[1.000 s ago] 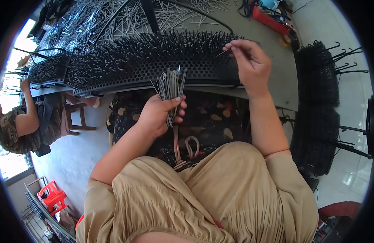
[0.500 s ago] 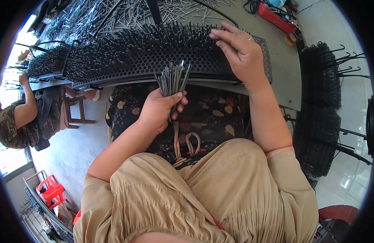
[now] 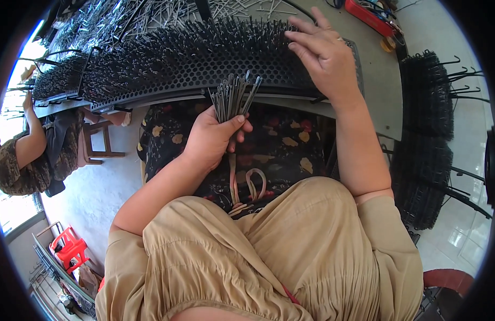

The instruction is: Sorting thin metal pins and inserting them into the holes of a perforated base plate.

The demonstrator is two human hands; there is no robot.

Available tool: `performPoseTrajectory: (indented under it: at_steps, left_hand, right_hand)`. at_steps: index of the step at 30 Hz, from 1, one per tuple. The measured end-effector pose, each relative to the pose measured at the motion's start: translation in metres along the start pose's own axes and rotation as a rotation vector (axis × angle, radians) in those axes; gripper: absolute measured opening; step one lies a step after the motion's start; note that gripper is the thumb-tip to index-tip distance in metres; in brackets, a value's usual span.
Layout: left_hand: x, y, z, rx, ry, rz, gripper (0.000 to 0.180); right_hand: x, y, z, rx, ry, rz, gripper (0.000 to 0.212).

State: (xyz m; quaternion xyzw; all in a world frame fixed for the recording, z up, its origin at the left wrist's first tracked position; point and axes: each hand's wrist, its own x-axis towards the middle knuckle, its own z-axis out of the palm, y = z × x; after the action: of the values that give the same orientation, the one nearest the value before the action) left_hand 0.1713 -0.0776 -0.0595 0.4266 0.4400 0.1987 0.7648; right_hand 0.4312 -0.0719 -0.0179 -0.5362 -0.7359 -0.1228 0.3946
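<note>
My left hand (image 3: 215,131) is closed around a bundle of thin dark metal rods (image 3: 232,99), held upright with the tips fanned out above the thumb. Nearest to my right hand (image 3: 327,61) is the right end of a long black perforated rack (image 3: 204,75). Its fingers are stretched out and apart, with thumb and index tips close to the rods there. No rod shows clearly between them. Dense rows of black rods (image 3: 167,51) stand in the rack's holes, while the holes along its near side are bare.
Loose metal rods (image 3: 167,12) lie heaped behind the rack on the table (image 3: 378,101). At the back right is a red tray (image 3: 368,16). Black rod-filled racks (image 3: 427,144) stand on the right. A co-worker's arm (image 3: 33,131) and a red chair (image 3: 69,249) show at left.
My right hand has shifted slightly up and right, and its fingers have spread more. The left hand keeps its bundle of rods. The whole view has moved a little.
</note>
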Motion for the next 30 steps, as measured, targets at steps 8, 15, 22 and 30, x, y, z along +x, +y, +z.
performPoseTrajectory:
  at_steps: [8,15,22,30]
  left_hand:
    - [-0.006,0.0,0.004,0.008,-0.011,0.077,0.011]
    - [-0.007,-0.002,0.006,-0.008,-0.021,0.092,0.013]
    - [-0.002,-0.004,0.005,0.032,-0.011,0.051,0.009]
    - [0.0,-0.003,0.005,0.024,-0.016,0.036,0.009]
  right_hand:
    - [-0.031,-0.075,0.003,0.885,-0.206,0.888,0.018]
    - [-0.039,-0.067,0.006,1.122,-0.079,1.02,0.019]
    - [-0.026,-0.008,0.002,0.183,0.351,0.1,0.034]
    - [-0.026,-0.009,0.006,0.276,0.355,0.143,0.028]
